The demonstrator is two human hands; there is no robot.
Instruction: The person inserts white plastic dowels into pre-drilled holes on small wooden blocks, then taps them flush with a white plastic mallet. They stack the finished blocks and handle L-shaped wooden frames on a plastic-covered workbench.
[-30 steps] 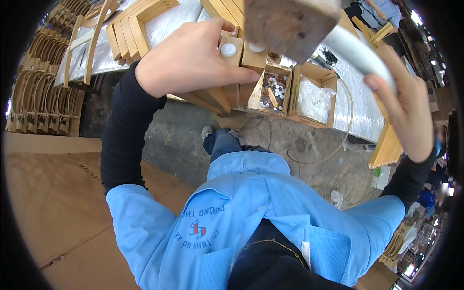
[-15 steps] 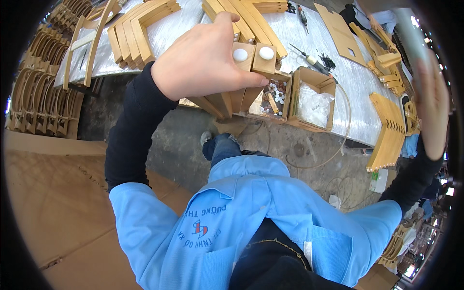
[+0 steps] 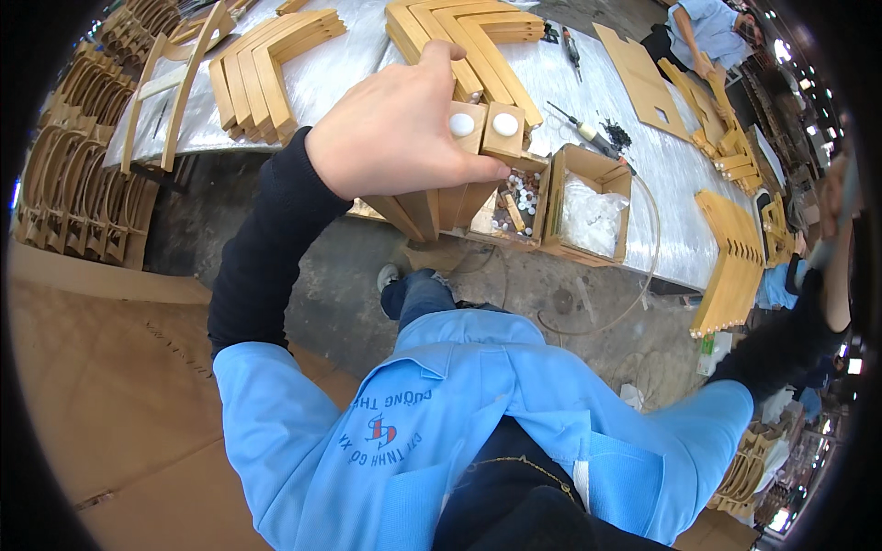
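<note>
My left hand (image 3: pixel 386 138) is closed around the upper ends of upright wooden legs, its thumb lying across their near side. Two square leg ends face up beside my fingers, a left one (image 3: pixel 473 140) and a right one (image 3: pixel 512 142), each with a round white pad on it. My right hand (image 3: pixel 834 197) is raised far out at the right rim, dark and smeared. A greyish long thing passes along it; its kind cannot be made out. Right of the legs, a shallow box (image 3: pixel 480 225) holds loose white and brown pads and a small wooden stick.
A cardboard box (image 3: pixel 549 230) with a clear plastic bag adjoins the pads. Angled wooden parts (image 3: pixel 266 78) and a screwdriver-like tool (image 3: pixel 588 133) lie on the wrapped table. A hose (image 3: pixel 654 248) hangs off its edge. Another person (image 3: pixel 703 41) works at the far right.
My right hand has swung further out to the right rim with the greyish thing. My left hand keeps its grip on the legs. The other person has come more into view.
</note>
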